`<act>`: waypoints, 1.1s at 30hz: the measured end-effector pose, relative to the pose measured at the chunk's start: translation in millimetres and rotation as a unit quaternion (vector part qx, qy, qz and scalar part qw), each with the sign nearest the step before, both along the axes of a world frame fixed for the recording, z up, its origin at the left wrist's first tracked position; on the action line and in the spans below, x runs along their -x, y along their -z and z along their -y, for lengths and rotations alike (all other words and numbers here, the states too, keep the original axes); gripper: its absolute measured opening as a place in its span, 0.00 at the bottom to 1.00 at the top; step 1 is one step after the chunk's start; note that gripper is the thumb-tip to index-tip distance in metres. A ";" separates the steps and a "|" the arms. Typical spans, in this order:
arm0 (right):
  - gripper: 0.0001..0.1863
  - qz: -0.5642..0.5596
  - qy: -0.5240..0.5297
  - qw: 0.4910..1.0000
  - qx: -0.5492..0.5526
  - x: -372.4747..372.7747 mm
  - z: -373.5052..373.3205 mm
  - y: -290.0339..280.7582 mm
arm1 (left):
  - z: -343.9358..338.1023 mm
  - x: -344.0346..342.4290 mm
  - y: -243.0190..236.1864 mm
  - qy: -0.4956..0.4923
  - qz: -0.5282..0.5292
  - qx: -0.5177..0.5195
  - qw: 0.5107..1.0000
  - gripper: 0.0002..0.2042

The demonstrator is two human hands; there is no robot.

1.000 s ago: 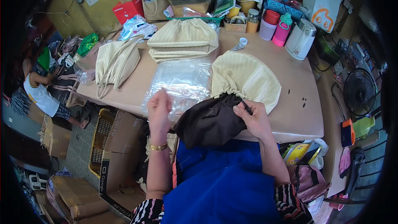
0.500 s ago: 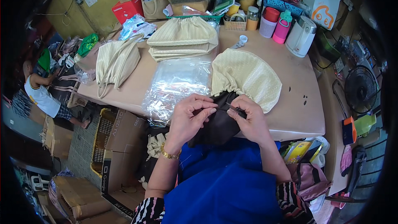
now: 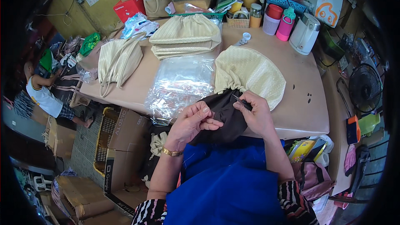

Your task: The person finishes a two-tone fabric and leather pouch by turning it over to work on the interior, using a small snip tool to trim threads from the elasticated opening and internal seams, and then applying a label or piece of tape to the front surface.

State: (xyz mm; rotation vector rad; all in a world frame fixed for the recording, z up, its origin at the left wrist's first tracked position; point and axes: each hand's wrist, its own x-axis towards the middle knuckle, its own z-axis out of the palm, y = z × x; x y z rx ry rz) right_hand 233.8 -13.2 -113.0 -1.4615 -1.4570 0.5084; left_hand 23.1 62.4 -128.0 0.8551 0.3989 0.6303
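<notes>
Hands meet at the near edge of the desk (image 3: 308, 116), both busy on the dark brown lining (image 3: 227, 114) that spills out of the cream woven bag (image 3: 250, 73). My left hand (image 3: 193, 121) is closed in a pinch on a fold of that lining; my right hand (image 3: 256, 114) grips the fabric too, with a thin dark tool under the fingers that I can't make out. To do this well, I judge the cloth wants holding taut between the two pinches, close to the gathered mouth, so it doesn't slip or bunch. Lining looks soft, matte and limp; the bag is rounded, with a herringbone weave and a puckered opening. Just beside it, a crinkly clear plastic bag (image 3: 179, 83) glints. Further back sits a flat stack of matching cream bags (image 3: 185, 33).
</notes>
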 end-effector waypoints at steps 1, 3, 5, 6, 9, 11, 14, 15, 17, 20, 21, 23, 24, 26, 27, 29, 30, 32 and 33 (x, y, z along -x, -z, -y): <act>0.07 0.000 0.000 1.000 0.001 0.4 0.4 -0.6 | -0.9 -0.3 1.5 0.010 0.020 0.031 0.999 0.09; 0.08 0.000 -0.010 1.000 -0.003 1.7 0.9 -1.9 | 0.7 0.4 0.0 0.019 0.041 0.061 0.997 0.08; 0.08 -0.005 0.006 1.000 0.010 -0.3 0.9 0.5 | 2.5 0.2 -3.0 -0.036 -0.088 -0.114 0.989 0.07; 0.08 -0.011 0.021 0.999 0.022 -1.7 1.1 1.5 | 1.3 1.9 -2.0 -0.036 -0.087 -0.114 0.989 0.07; 0.07 -0.025 0.019 0.999 0.021 -8.2 4.1 -3.0 | -2.4 13.1 -6.3 -0.092 -0.299 -0.360 0.879 0.06; 0.07 -0.021 0.002 1.000 0.011 -8.2 4.6 -1.9 | -3.6 20.3 -16.3 -0.109 -0.292 -0.348 0.884 0.06; 0.07 -0.007 -0.019 1.000 0.001 -4.0 3.9 -5.6 | -5.1 22.9 -20.3 -0.144 -0.300 -0.343 0.878 0.06; 0.07 0.002 -0.021 1.000 0.000 -2.3 3.8 -7.9 | -7.2 22.7 -16.4 -0.164 -0.248 -0.410 0.862 0.05; 0.07 0.007 -0.021 1.000 -0.001 -3.0 5.2 -11.6 | -5.1 17.5 -24.0 -0.182 -0.192 -0.476 0.839 0.05; 0.07 0.019 -0.025 0.999 0.009 -1.8 6.9 -15.0 | 7.0 12.9 -40.7 -0.156 -0.246 -0.385 0.876 0.05; 0.07 0.027 -0.028 0.999 0.020 -1.2 7.4 -16.2 | 6.0 11.5 -42.3 -0.112 -0.268 -0.357 0.888 0.06; 0.08 0.031 -0.030 0.999 -0.025 7.5 7.4 -24.4 | 4.0 11.5 -32.7 -0.081 -0.296 -0.316 0.898 0.08; 0.09 0.035 -0.029 0.997 -0.067 12.9 6.9 -29.0 | 6.4 10.9 -32.9 -0.084 -0.297 -0.316 0.897 0.08; 0.10 0.029 -0.041 0.996 -0.078 20.6 5.2 -37.9 | 11.1 5.6 -34.9 -0.108 -0.285 -0.329 0.894 0.07; 0.11 0.021 -0.054 0.994 -0.089 23.7 3.2 -41.4 | 12.3 5.0 -34.0 -0.109 -0.285 -0.329 0.894 0.07; 0.11 0.054 -0.088 0.991 -0.088 25.5 -2.9 -46.9 | 13.6 2.9 -31.8 -0.132 -0.295 -0.413 0.851 0.07; 0.11 0.085 -0.125 0.985 -0.088 26.1 -5.3 -49.4 | 14.4 1.8 -32.4 -0.132 -0.294 -0.413 0.852 0.07; 0.09 0.140 -0.130 0.979 -0.063 27.9 -6.4 -56.2 | 16.2 1.2 -35.4 -0.130 -0.314 -0.444 0.829 0.05; 0.07 0.196 -0.134 0.971 -0.038 29.2 -6.8 -58.1 | 17.7 1.2 -38.3 -0.131 -0.315 -0.444 0.829 0.05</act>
